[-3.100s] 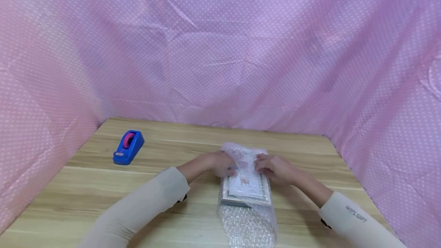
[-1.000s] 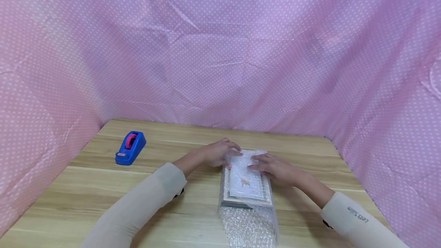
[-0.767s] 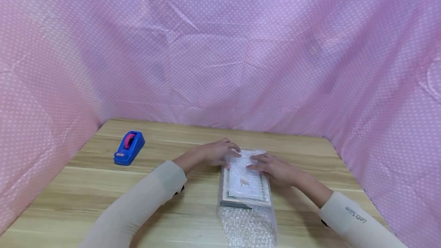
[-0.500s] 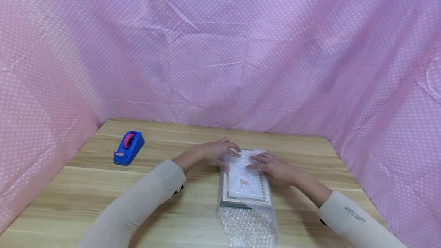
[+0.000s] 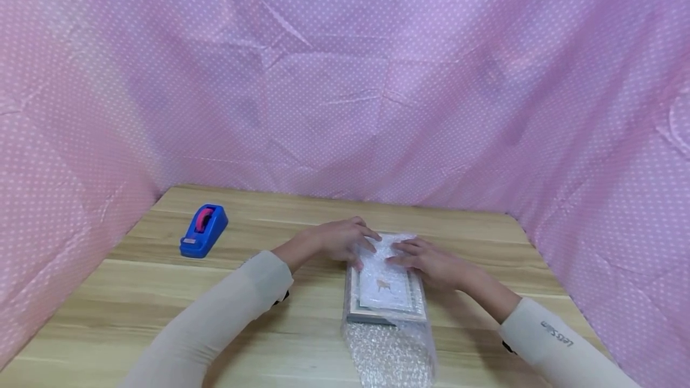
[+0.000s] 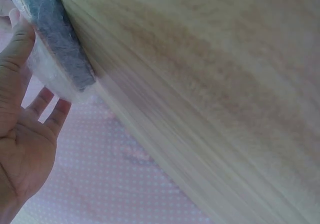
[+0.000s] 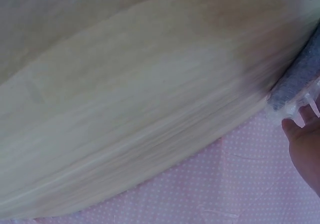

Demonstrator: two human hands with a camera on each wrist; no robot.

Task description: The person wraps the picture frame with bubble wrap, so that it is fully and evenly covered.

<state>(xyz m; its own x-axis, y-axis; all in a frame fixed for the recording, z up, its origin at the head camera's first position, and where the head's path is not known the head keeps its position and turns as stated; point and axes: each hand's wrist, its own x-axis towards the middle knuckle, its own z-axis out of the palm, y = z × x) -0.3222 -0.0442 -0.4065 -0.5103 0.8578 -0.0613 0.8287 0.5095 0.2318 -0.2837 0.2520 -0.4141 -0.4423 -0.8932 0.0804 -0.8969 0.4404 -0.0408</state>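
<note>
A picture frame (image 5: 388, 301) with a white picture and a small brown figure lies on the table, wrapped over its top in clear bubble wrap (image 5: 390, 352). A loose tail of the wrap runs from the frame toward the person. The left hand (image 5: 344, 240) rests its extended fingers on the wrap at the far left corner, thumb along the left edge. Opposite it, the right hand (image 5: 431, 263) lays spread fingers on the wrap at the right. In the left wrist view, the frame's dark side (image 6: 55, 41) shows through the film beside the thumb.
A blue tape dispenser (image 5: 203, 231) with a pink roll stands at the left of the wood-patterned table (image 5: 226, 304). Pink dotted cloth (image 5: 345, 106) hangs around the table's back and sides.
About three seconds ago the wrap stood raised and bunched over the frame's far end; now it lies flatter. The left hand has come out onto the wrap's top; the right hand's fingers have spread.
</note>
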